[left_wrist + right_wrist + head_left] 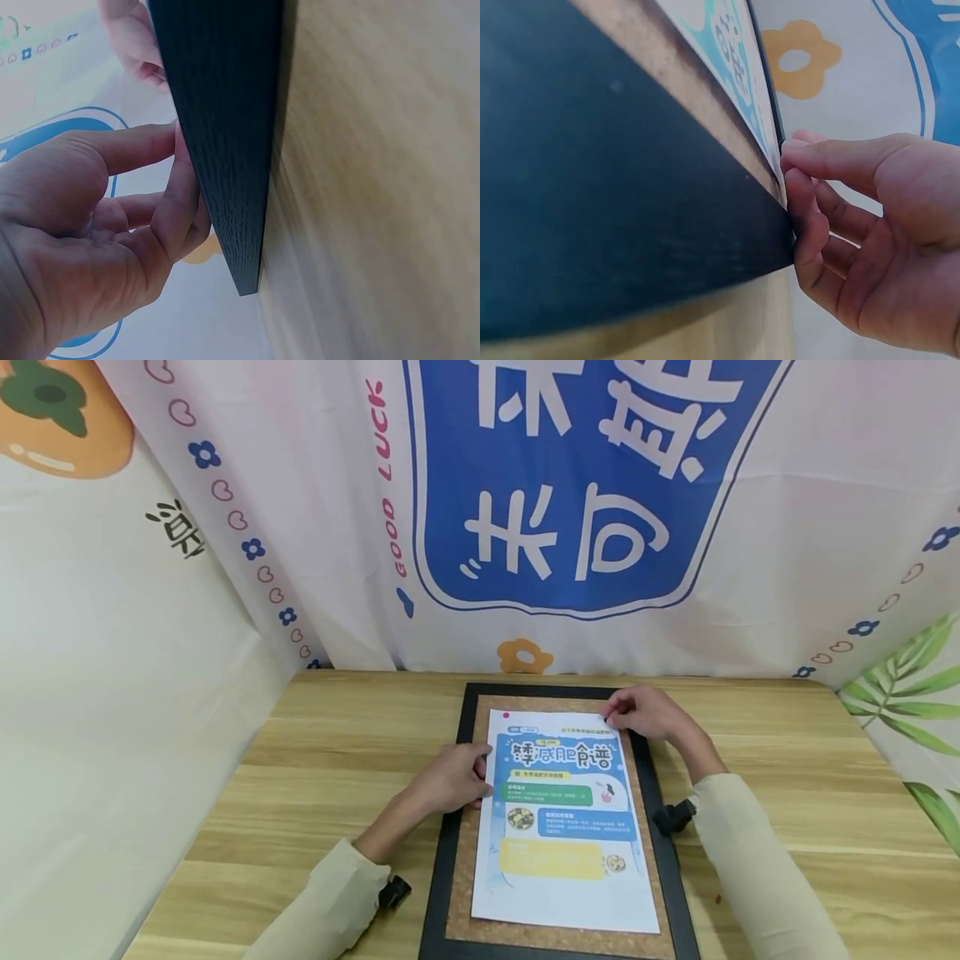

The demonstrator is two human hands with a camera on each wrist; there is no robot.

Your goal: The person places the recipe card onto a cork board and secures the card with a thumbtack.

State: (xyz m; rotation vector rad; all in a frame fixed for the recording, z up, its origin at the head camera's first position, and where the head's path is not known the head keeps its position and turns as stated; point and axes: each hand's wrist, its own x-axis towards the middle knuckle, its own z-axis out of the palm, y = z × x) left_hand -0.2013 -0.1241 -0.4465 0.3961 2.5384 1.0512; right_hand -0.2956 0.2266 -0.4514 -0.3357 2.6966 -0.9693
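Observation:
A printed paper poster (pixel 566 893) with Chinese lettering lies on a cork board (pixel 461 902) in a black frame (pixel 438 893). A pink-red push pin (pixel 506 715) sits at its top left corner. My left hand (pixel 453 777) touches the poster's left edge, thumb and index finger spread apart; the frame's side hides its fingertips in the left wrist view. At the top right corner, my right hand (pixel 643 712) pinches a small dark thing that looks like a push pin (pixel 606 720). In the right wrist view, thumb and index fingertips (pixel 795 154) meet at that corner.
The framed board lies on a wood-grain table (pixel 337 743). Behind the table hangs a white printed cloth (pixel 360 610) with a blue sign. Black wrist straps (pixel 393 893) sit at the cuffs. A tiny brown speck (pixel 717 899) lies right of the board.

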